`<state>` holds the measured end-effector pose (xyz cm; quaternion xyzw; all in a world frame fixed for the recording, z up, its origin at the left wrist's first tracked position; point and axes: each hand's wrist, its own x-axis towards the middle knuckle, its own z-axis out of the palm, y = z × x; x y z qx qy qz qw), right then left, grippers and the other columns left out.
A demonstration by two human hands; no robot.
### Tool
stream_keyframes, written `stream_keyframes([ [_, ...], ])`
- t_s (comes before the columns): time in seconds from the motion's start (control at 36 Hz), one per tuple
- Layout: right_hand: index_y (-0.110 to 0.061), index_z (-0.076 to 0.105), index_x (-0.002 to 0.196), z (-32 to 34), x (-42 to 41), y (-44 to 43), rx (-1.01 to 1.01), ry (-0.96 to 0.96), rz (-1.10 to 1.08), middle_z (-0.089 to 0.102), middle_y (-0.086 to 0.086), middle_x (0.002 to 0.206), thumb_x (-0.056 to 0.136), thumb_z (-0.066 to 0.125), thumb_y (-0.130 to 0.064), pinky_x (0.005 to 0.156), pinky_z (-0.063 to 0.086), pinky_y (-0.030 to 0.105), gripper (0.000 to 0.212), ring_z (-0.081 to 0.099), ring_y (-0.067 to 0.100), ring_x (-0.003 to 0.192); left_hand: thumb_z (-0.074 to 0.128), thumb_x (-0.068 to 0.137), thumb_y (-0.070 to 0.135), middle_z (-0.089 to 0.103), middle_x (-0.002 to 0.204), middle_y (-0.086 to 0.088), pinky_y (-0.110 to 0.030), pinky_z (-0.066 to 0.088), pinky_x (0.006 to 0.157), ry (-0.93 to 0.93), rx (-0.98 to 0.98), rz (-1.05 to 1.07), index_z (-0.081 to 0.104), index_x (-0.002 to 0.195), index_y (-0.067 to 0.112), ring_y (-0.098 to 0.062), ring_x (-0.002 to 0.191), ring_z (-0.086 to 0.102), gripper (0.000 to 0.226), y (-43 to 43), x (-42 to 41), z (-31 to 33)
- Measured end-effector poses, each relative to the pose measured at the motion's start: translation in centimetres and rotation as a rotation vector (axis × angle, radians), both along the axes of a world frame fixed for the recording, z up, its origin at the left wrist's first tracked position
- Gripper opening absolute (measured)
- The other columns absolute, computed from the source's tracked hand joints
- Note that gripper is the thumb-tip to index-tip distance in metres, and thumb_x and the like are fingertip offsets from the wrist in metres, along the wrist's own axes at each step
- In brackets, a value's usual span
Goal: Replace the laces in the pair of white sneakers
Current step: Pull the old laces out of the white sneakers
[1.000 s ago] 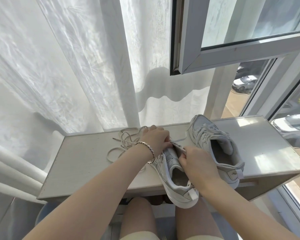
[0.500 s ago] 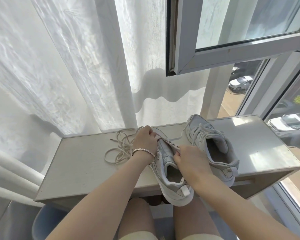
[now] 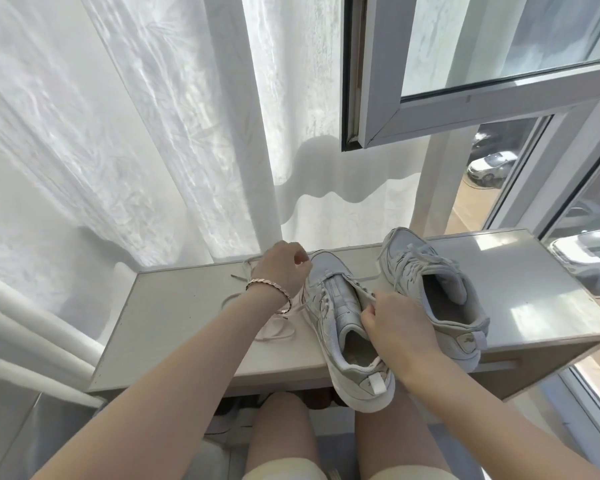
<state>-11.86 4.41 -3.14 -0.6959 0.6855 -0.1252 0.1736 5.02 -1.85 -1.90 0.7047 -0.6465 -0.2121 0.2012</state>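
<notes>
Two white sneakers lie on a pale tabletop (image 3: 174,327). The near sneaker (image 3: 340,306) points away from me, its heel hanging over the front edge above my knee. My left hand (image 3: 283,268), with a bracelet on the wrist, pinches a white lace (image 3: 274,329) beside that shoe's toe; loose loops of lace trail over the table to the left. My right hand (image 3: 395,323) pinches a lace end at the right side of the shoe's eyelets. The second sneaker (image 3: 433,289), still laced, lies just to the right.
A sheer white curtain (image 3: 153,133) hangs behind the table. An open window sash (image 3: 430,109) juts out above the right side. Parked cars show through the glass at right. My bare knees sit under the table's front edge.
My left hand has moved up and left, off the shoe's tongue towards its toe, drawing lace with it. The near sneaker now shows more of its laced top. My right hand stays at the eyelets.
</notes>
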Motion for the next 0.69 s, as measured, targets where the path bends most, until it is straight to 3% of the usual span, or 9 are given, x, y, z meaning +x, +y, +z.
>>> stream_keyframes([
  [0.08, -0.015, 0.04, 0.081, 0.2, 0.0, 0.0, 0.017, 0.007, 0.003, 0.044, 0.001, 0.076, 0.097, 0.036, -0.024, 0.063, 0.03, 0.029, 0.019, 0.042, 0.022, 0.073, 0.062, 0.084, 0.026, 0.053, 0.068, 0.0, -0.024, 0.036, 0.061, 0.086, 0.198, -0.056, 0.057, 0.069, 0.015, -0.016, 0.069, 0.049, 0.02, -0.3, -0.2, 0.2],
  [0.17, -0.017, 0.04, 0.084, 0.1, 0.0, 0.0, 0.012, 0.025, 0.002, 0.044, 0.0, 0.075, 0.098, 0.035, -0.028, 0.062, 0.03, 0.028, 0.019, 0.042, 0.022, 0.073, 0.065, 0.081, 0.026, 0.056, 0.066, 0.0, -0.021, 0.043, 0.054, 0.153, 0.303, 0.013, 0.06, 0.073, 0.011, -0.013, 0.06, 0.05, 0.018, -0.8, -0.5, -0.1],
  [0.25, -0.017, 0.044, 0.089, -0.1, 0.2, 0.0, 0.015, 0.073, 0.007, 0.053, 0.003, 0.083, 0.099, 0.034, -0.028, 0.063, 0.033, 0.028, 0.017, 0.044, 0.021, 0.074, 0.068, 0.079, 0.022, 0.054, 0.062, -0.003, -0.014, 0.039, 0.04, 0.281, 0.448, 0.112, 0.046, 0.075, 0.011, -0.015, 0.056, 0.052, 0.025, -1.4, -0.8, 0.0],
  [0.33, -0.018, 0.045, 0.092, -0.3, 0.3, -0.2, 0.017, 0.14, 0.027, 0.061, 0.005, 0.093, 0.099, 0.034, -0.023, 0.062, 0.033, 0.028, 0.013, 0.046, 0.021, 0.074, 0.07, 0.076, 0.024, 0.056, 0.068, -0.006, -0.016, 0.036, 0.042, 0.239, 0.482, 0.12, 0.043, 0.073, 0.012, -0.019, 0.06, 0.053, 0.03, -2.0, -1.0, -0.1],
  [0.47, -0.016, 0.049, 0.1, -0.2, 0.4, -0.2, 0.021, 0.17, 0.031, 0.058, 0.004, 0.091, 0.099, 0.034, -0.019, 0.061, 0.031, 0.028, 0.016, 0.043, 0.02, 0.072, 0.071, 0.074, 0.027, 0.044, 0.059, -0.004, -0.02, 0.032, 0.048, 0.121, 0.476, 0.078, 0.041, 0.06, 0.012, -0.018, 0.046, 0.038, 0.036, -2.2, -1.3, 0.0],
  [0.61, -0.016, 0.048, 0.101, 0.1, 0.4, 0.0, 0.021, 0.16, 0.036, 0.057, 0.004, 0.092, 0.098, 0.034, -0.018, 0.063, 0.031, 0.028, 0.014, 0.042, 0.02, 0.073, 0.075, 0.072, 0.027, 0.036, 0.057, -0.001, -0.022, 0.026, 0.047, 0.132, 0.467, 0.044, 0.048, 0.066, 0.014, -0.017, 0.045, 0.029, 0.03, -2.4, -1.1, -0.2],
  [0.69, -0.019, 0.044, 0.095, 0.2, 0.4, 0.1, 0.024, 0.133, 0.039, 0.06, 0.004, 0.097, 0.098, 0.034, -0.017, 0.062, 0.03, 0.028, 0.01, 0.042, 0.021, 0.073, 0.072, 0.075, 0.024, 0.043, 0.059, -0.003, -0.02, 0.026, 0.046, 0.157, 0.466, 0.039, 0.056, 0.073, 0.014, -0.017, 0.043, 0.03, 0.02, -2.4, -1.2, -0.4],
])
